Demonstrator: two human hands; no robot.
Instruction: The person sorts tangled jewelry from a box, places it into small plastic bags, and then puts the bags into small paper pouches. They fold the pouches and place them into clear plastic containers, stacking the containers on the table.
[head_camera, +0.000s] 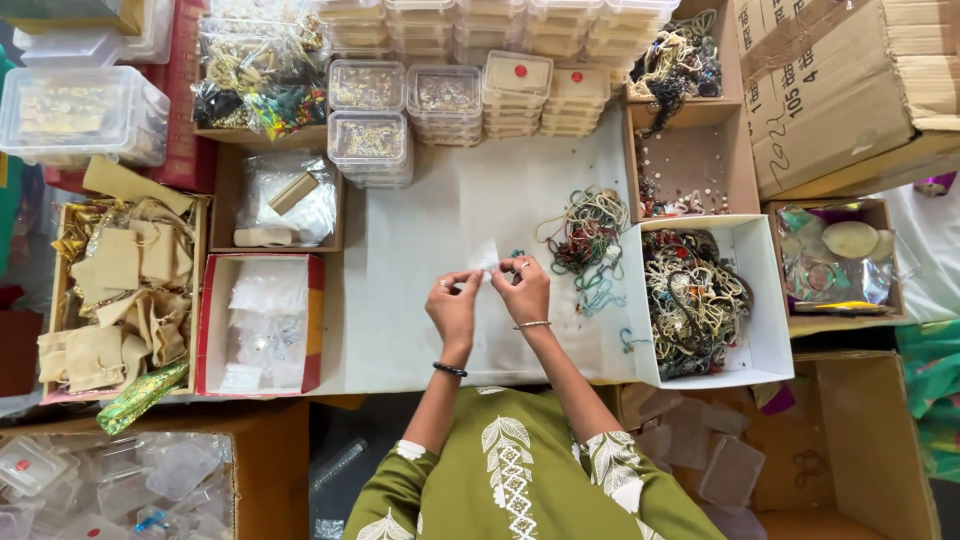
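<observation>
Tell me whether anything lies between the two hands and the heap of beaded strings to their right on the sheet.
Nothing visible does. The left hand and right hand together pinch a small clear pouch above the white sheet. From the right hand to the heap of beaded strings, only bare sheet shows.

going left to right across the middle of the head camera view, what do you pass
Box of beige cloth pouches → red-edged box of clear plastic bags → left hand → right hand → white box of tangled jewellery → box of foil packets.

An olive-green tunic with white leaf embroidery, a dark bangle on the left wrist, a silver one right.
</observation>
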